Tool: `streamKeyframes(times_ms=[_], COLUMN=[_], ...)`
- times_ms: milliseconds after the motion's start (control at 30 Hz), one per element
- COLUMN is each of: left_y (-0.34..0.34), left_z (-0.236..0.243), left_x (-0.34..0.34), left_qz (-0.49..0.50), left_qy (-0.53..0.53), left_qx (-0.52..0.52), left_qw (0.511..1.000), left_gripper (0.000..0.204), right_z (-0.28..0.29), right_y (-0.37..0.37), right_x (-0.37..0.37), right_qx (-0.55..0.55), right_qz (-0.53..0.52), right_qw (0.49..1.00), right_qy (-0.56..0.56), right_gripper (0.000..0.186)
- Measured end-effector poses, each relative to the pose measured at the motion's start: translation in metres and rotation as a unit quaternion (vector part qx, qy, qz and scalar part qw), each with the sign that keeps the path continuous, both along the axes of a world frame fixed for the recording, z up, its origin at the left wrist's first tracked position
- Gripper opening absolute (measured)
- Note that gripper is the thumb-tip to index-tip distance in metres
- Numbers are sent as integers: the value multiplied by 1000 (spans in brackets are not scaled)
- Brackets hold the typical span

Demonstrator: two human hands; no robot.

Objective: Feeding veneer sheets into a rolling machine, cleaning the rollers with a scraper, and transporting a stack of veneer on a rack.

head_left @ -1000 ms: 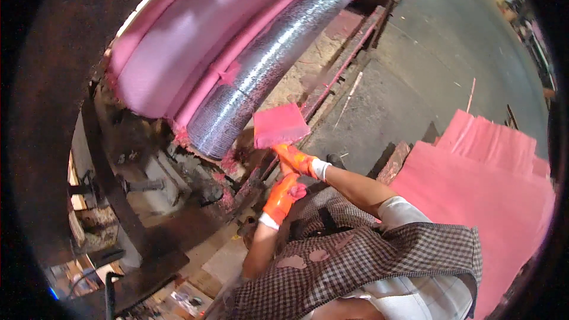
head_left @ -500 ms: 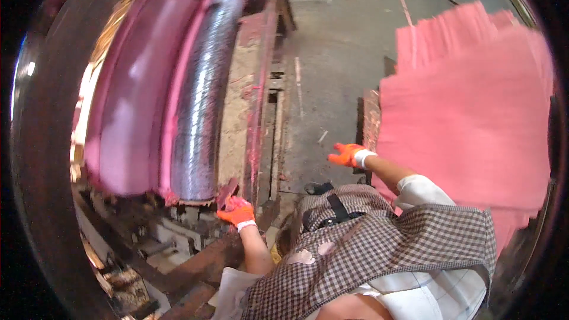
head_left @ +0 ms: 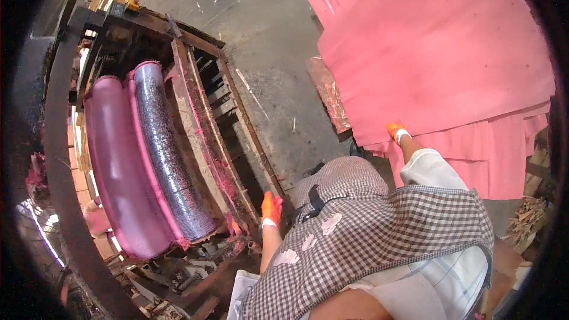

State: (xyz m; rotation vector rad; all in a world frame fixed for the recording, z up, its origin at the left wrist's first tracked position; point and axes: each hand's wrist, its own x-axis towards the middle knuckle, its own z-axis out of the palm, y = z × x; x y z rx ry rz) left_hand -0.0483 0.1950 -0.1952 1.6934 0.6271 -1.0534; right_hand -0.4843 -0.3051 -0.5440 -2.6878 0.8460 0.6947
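Head view, orange-gloved right hand (head_left: 396,130), at stacked pink sheets (head_left: 438,53)

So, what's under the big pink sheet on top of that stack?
Beneath the top pink sheet, more pink sheets stick out past its near edge and at its far left. How many there are, and what the stack's middle rests on, is covered.

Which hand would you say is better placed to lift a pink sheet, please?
Probably the right hand: it is at an edge of the pink stack, while the left hand is farther off, beside the machine frame.
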Motion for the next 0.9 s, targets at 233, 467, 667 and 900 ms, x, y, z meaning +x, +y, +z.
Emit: streamKeyframes(times_ms=[233,467,667,900], left_y=[23,-26,-36,12], left_z=[10,31,14,7], left_x=[-16,-2,24,18], left_qz=[-81,-136,-39,64], left_qy=[18,-37,-102,-4], left_qx=[88,46,-58,-9], left_qw=[993,989,992,998], left_gripper=[62,67,47,61], right_z=[156,225,52,149], right_y=[73,72,-6,9], right_x=[141,134,72,164], right_qx=[514,465,328,420], right_qz=[-524,-524,-241,-533], right_qw=[673,689,911,724], right_qy=[-91,-186,-70,-123], right_gripper=[67,52,46,39])
